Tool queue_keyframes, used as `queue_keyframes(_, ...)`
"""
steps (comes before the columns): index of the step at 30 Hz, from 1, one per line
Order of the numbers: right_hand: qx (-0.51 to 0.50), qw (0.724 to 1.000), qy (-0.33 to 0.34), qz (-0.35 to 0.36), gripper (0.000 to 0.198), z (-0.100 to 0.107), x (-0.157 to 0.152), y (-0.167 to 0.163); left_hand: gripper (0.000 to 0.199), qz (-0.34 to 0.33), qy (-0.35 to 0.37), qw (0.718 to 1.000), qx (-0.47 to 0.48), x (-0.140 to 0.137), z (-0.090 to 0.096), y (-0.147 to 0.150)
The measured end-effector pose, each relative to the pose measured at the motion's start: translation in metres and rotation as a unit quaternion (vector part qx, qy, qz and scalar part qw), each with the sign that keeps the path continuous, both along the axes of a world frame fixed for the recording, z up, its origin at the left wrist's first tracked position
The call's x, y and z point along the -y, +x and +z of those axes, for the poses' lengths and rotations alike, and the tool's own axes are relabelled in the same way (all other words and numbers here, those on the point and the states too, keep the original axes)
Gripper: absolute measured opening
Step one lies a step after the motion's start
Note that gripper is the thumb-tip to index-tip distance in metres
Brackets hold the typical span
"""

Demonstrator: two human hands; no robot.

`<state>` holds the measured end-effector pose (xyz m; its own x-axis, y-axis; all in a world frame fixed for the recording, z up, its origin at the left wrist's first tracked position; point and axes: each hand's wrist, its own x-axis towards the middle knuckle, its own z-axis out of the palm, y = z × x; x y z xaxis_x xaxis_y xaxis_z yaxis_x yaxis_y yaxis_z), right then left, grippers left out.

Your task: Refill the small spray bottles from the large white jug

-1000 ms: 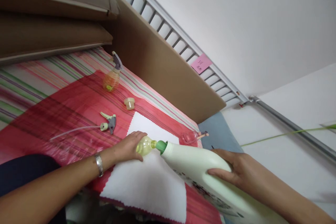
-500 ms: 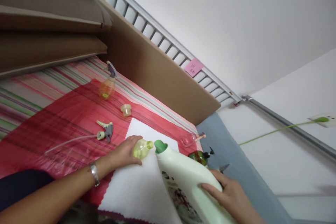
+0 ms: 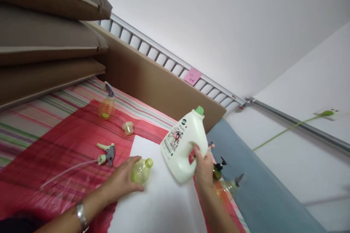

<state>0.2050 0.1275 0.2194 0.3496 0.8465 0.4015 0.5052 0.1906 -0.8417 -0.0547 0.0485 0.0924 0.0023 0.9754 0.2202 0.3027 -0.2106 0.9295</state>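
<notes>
My left hand (image 3: 129, 180) is wrapped round a small yellow-green see-through bottle (image 3: 140, 171), whose open neck points up and to the right. My right hand (image 3: 203, 165) grips the handle of a large pale green jug (image 3: 186, 142) with a printed label and a green spout at its mouth. The jug leans slightly to the right, apart from the bottle. Under both lies a white sheet (image 3: 161, 207) with a scalloped edge. A trigger spray head (image 3: 107, 154) with a long thin tube rests left of the small bottle, and a cream cap (image 3: 128, 128) lies behind it.
An orange spray bottle (image 3: 106, 107) stands at the back left on red plastic (image 3: 79, 131). Several pump and spray bottles, including a dark one (image 3: 218, 170), stand right of the jug. Stacked brown cushions (image 3: 49, 40) and a brown board (image 3: 153, 80) border the back.
The jug has swung from tilted with its mouth near the bottle's neck to nearly upright, its spout now farther back. My left hand still holds the bottle. The view has shifted.
</notes>
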Motion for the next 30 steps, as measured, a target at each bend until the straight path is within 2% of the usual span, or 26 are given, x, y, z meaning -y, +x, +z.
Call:
queue_keyframes(6, -0.019, 0.999, 0.007, -0.039, 0.030, -0.042, -0.055, -0.028, 0.086, -0.018, -0.064, 0.998, -0.001, 0.011, 0.003, -0.002)
queue_keyframes(11, -0.041, 0.998, -0.023, -0.046, 0.033, -0.071, -0.059, -0.037, 0.090, -0.027, -0.077, 0.997, 0.005, 0.013, 0.009, -0.004)
queue_keyframes(16, -0.019, 0.997, -0.068, 0.031, 0.037, -0.073, -0.044, -0.029, 0.087, -0.035, -0.037, 0.999, 0.011, 0.011, 0.021, -0.005)
queue_keyframes(19, -0.021, 0.998, -0.053, 0.037, 0.047, -0.065, -0.033, -0.019, 0.085, -0.017, 0.005, 1.000, 0.012, 0.008, 0.029, -0.011)
queue_keyframes(22, -0.036, 0.999, -0.004, 0.002, 0.060, -0.054, -0.014, -0.012, 0.081, 0.036, 0.043, 0.998, 0.019, 0.004, 0.040, -0.028)
queue_keyframes(24, -0.044, 0.999, -0.002, -0.002, 0.060, -0.049, 0.001, -0.016, 0.076, 0.084, 0.071, 0.993, 0.039, 0.000, 0.049, -0.045)
queue_keyframes(25, -0.046, 0.998, -0.024, 0.019, 0.058, -0.048, 0.009, -0.023, 0.073, 0.111, 0.086, 0.989, 0.053, -0.001, 0.054, -0.054)
queue_keyframes(27, -0.045, 0.988, -0.110, 0.103, 0.052, -0.052, 0.022, -0.049, 0.070, 0.179, 0.114, 0.974, 0.076, -0.005, 0.063, -0.074)
queue_keyframes(30, -0.026, 0.942, -0.232, 0.240, 0.037, -0.069, 0.031, -0.109, 0.069, 0.297, 0.143, 0.941, 0.070, -0.007, 0.072, -0.099)
